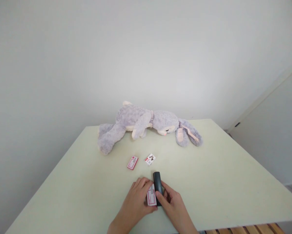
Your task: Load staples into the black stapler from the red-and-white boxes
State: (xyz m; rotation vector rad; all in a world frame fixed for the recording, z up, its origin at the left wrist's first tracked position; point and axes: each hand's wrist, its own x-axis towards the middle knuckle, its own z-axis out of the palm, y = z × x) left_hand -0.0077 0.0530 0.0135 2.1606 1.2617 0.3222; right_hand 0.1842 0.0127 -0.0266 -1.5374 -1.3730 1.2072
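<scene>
Head view: small flat box point(151, 195), smooth black stapler point(157, 186).

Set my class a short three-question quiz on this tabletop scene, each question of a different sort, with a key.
1. True or false: the grey plush rabbit lies on its side at the far edge of the pale green table.
2. How many small pink-and-white boxes lie apart from the hands?
3. Which hand holds the black stapler-like device? A left, B right.

Key
1. True.
2. Two: a pink box and a white-topped box.
3. B; the right hand grips it, while the left hand holds a third pink-and-white box against it.
</scene>
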